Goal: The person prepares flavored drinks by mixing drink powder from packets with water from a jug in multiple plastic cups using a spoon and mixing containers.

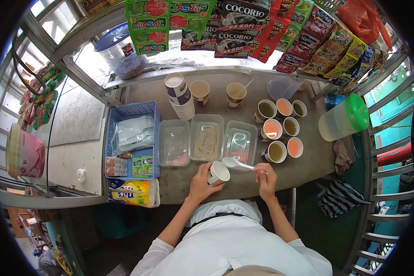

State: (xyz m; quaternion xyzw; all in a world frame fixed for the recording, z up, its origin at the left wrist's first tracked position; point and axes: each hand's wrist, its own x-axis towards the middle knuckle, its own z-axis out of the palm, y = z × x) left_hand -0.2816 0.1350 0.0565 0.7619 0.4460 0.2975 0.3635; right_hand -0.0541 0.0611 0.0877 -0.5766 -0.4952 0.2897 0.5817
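My left hand point(202, 184) is wrapped round a paper cup point(220, 172) at the table's front edge; what is inside the cup is hard to make out. In my right hand point(266, 179) is the handle of a white spoon point(237, 163), its bowl just right of the cup's rim. Behind the hands stand three clear plastic containers: the left one point(174, 142) looks nearly empty, the middle one point(208, 138) holds brownish powder, and the right one point(239, 143) has a little pink stuff at the bottom.
Several cups of green-brown and pink drink point(272, 129) stand right of the containers. Farther back are a cup stack point(178, 94) and two cups, one point(236, 94) with a stirrer. A blue basket point(156, 138) is left, a green-lidded jug point(342, 118) right. Sachets point(244, 27) hang above.
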